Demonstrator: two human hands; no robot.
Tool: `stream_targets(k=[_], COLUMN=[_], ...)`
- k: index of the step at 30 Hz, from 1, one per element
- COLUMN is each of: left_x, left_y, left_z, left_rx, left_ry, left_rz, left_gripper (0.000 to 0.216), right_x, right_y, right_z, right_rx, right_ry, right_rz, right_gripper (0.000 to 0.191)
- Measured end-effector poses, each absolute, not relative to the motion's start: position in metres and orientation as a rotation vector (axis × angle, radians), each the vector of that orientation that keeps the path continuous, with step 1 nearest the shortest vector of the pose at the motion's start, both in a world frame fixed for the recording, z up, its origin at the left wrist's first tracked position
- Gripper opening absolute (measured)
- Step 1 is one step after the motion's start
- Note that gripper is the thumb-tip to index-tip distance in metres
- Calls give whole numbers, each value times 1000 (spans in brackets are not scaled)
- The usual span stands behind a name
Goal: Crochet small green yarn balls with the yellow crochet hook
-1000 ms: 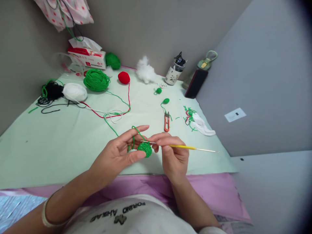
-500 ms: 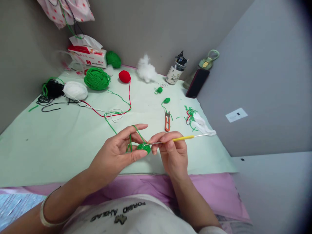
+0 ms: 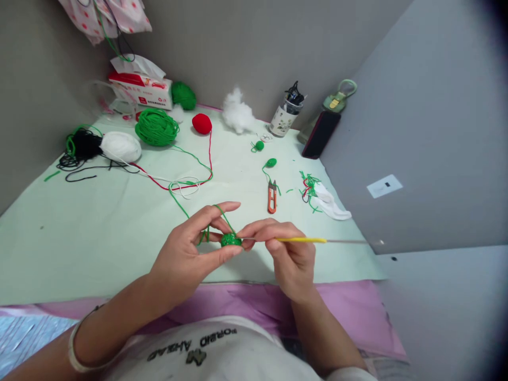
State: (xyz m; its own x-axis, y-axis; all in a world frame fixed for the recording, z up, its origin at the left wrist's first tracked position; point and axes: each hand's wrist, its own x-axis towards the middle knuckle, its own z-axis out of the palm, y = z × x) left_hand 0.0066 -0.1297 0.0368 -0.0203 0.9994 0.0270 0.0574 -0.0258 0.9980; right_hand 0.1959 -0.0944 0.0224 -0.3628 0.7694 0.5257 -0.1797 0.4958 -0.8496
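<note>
Between thumb and fingers, my left hand point(image 3: 188, 243) pinches a small green crochet piece point(image 3: 230, 239). Green yarn runs over its raised index finger and down to the piece. My right hand point(image 3: 291, 254) grips a crochet hook point(image 3: 301, 239) by its yellow handle, the metal tip meeting the top edge of the piece. The hook lies almost level, its other metal end pointing right. Beyond my hands lie orange thread snips point(image 3: 272, 197) and two small green crocheted pieces, an oval one point(image 3: 271, 162) and a rounder one point(image 3: 259, 145).
A green yarn ball point(image 3: 157, 127), white yarn point(image 3: 121, 147), black yarn point(image 3: 85, 144) and red yarn point(image 3: 202, 124) sit at back left by a tissue pack point(image 3: 141, 91). White stuffing point(image 3: 238, 112), a pen cup point(image 3: 286, 117), a phone point(image 3: 321, 135) and yarn scraps point(image 3: 311, 186) lie farther right.
My right hand has shifted slightly right and down, and the hook has turned from a slant to nearly level. My left hand still holds the green piece, now slightly farther left.
</note>
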Motion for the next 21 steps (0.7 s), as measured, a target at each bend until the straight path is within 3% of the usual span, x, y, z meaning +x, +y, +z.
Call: stream_targets(k=[6, 10, 17, 21], left_x=[12, 15, 14, 15], left_y=[-133, -137, -139, -138], left_z=[33, 25, 22, 23], left_rx=[1416, 1462, 1248, 1118], left_ry=[1354, 1311, 1169, 1120], left_rz=[1367, 1473, 1440, 1404], left_gripper=[34, 30, 50, 50], right_x=[194, 192, 186, 183], right_y=[-105, -109, -104, -104], right_z=[21, 13, 12, 14], right_rx=[-474, -527, -517, -515], right_ry=[-1931, -1962, -1632, -1585], right_rz=[654, 479, 845, 900], right_gripper=[30, 28, 23, 20])
